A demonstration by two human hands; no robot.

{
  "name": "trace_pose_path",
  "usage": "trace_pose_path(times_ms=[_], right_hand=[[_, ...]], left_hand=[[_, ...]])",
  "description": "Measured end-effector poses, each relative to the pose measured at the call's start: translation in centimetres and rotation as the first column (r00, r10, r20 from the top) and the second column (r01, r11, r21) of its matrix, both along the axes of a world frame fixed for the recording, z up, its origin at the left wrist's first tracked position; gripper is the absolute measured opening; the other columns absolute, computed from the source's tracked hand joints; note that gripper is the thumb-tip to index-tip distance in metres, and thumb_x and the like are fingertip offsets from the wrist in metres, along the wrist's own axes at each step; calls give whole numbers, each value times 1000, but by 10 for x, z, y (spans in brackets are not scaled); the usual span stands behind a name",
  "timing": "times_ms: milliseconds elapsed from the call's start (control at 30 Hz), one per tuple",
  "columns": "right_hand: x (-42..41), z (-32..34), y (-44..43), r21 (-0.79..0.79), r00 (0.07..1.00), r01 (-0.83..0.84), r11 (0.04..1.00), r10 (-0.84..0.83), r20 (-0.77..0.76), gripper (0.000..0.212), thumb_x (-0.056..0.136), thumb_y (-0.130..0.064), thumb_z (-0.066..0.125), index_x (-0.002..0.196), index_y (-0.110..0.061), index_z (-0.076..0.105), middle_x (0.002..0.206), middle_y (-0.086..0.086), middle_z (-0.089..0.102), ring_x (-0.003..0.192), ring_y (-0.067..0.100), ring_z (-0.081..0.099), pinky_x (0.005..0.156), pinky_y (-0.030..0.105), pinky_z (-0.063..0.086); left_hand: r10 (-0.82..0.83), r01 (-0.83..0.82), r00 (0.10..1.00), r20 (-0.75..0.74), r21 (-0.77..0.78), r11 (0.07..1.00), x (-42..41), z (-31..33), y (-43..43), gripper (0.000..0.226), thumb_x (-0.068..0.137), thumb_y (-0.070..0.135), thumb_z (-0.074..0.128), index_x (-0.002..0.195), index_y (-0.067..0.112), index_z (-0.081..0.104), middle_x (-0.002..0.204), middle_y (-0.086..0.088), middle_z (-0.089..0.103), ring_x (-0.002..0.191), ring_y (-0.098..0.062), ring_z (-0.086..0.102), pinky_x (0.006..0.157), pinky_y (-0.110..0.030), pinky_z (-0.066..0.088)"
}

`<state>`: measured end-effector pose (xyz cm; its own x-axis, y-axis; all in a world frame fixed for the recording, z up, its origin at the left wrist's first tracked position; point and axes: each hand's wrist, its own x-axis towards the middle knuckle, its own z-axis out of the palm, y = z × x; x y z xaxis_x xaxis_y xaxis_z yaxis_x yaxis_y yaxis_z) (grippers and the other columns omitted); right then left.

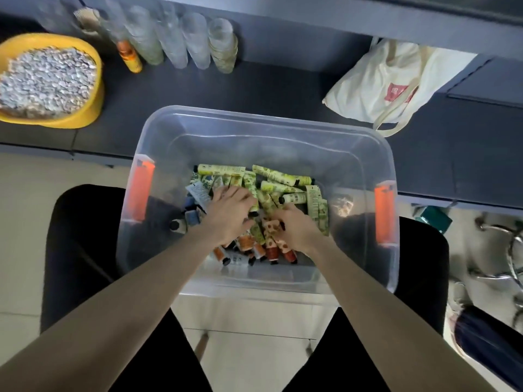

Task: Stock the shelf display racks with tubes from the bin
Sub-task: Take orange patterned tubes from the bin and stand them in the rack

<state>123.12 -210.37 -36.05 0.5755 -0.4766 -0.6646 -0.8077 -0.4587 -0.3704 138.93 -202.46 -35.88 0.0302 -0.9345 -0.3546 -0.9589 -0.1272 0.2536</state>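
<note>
A clear plastic bin (pixel 263 128) with orange latches sits in front of me, partly on a dark shelf. Inside lies a heap of small tubes: green patterned tubes (pixel 278 176) at the back, orange tubes (pixel 271 247) at the front, a few blue tubes (pixel 192 216) on the left. My left hand (pixel 230 215) rests palm down on the heap with fingers spread over green tubes. My right hand (pixel 295 226) is curled among the orange and green tubes; its fingertips are hidden, so its hold is unclear. Clear display racks (pixel 181 41) stand at the back of the shelf, one holding an orange tube (pixel 130 56).
A yellow bowl (pixel 85 117) of pale pebbles sits at the shelf's left. A cream tote bag (pixel 390 80) lies at the right. Black stools stand under the bin on either side, with tiled floor below. A chair base (pixel 506 250) shows at the far right.
</note>
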Motion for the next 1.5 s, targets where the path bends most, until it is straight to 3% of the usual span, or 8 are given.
trace_pose_path(times_ms=[133, 333, 500, 767, 1000, 1200, 1333, 1500], right_hand=[[-13, 1, -12, 40, 966, 259, 965, -260, 5, 18, 86, -12, 63, 104, -9, 63, 103, 8, 66, 93, 26, 62, 82, 41, 54], [-29, 5, -23, 38, 893, 447, 894, -444, -71, 13, 87, -15, 65, 89, -15, 53, 77, -5, 50, 73, 10, 51, 58, 19, 37], [-28, 6, -22, -4, 904, 426, 905, -426, -51, 12, 85, -12, 67, 93, -14, 59, 83, -1, 54, 82, 18, 55, 79, 32, 50], [-36, 25, -24, -101, 940, 341, 935, -336, 67, 7, 80, -14, 72, 82, -16, 65, 89, 7, 68, 83, 22, 63, 73, 36, 53], [-40, 119, -53, -129, 909, 326, 937, -273, 316, 17, 82, -10, 69, 93, 3, 68, 94, 18, 68, 87, 29, 61, 72, 33, 42], [-40, 252, -101, -396, 871, 316, 862, -98, 482, 15, 87, -16, 64, 91, -4, 73, 88, 10, 68, 80, 20, 58, 74, 29, 42], [-43, 330, -127, -540, 858, 318, 779, 6, 513, 8, 85, -14, 68, 87, -9, 74, 79, 3, 68, 65, 9, 54, 58, 1, 36], [-45, 403, -148, -665, 882, 275, 695, 92, 462, 9, 80, -14, 72, 88, -10, 73, 76, -4, 60, 72, 9, 53, 57, -2, 32]], left_hand=[[-129, 128, 990, -60, -15, 992, -13, -3, -5, 47, 90, 37, 52, 133, 19, 46, 136, 1, 46, 130, -18, 34, 112, -35, 17], [-138, 129, 990, 36, 181, 975, -38, -15, -23, 64, 81, 59, 52, 122, 11, 53, 126, -1, 54, 125, -22, 31, 104, -45, 23], [-29, 4, 993, 114, 213, 977, -55, -11, -37, 57, 80, 43, 66, 118, 5, 47, 121, -6, 56, 120, -27, 34, 99, -43, 25], [224, -107, 941, -254, 403, 909, -51, 8, -31, 62, 71, 36, 75, 123, 10, 54, 128, -7, 57, 122, -30, 49, 108, -46, 25], [222, -175, 785, -579, 136, 975, -18, 87, -32, 23, 80, 15, 70, 92, -3, 66, 89, -11, 64, 83, -20, 60, 73, -29, 41], [18, -173, 874, -485, -278, 945, 6, 209, -86, 12, 81, 13, 68, 87, 2, 69, 81, -9, 61, 70, -17, 56, 64, -25, 38], [-39, -222, 856, -516, -433, 874, 6, 288, -116, 9, 74, 13, 75, 80, 12, 67, 66, 5, 62, 54, -1, 54, 60, -17, 42], [-120, -164, 908, -402, -602, 781, 1, 357, -158, 10, 76, 15, 75, 84, 13, 70, 69, 8, 62, 56, 4, 52, 57, -6, 37]])
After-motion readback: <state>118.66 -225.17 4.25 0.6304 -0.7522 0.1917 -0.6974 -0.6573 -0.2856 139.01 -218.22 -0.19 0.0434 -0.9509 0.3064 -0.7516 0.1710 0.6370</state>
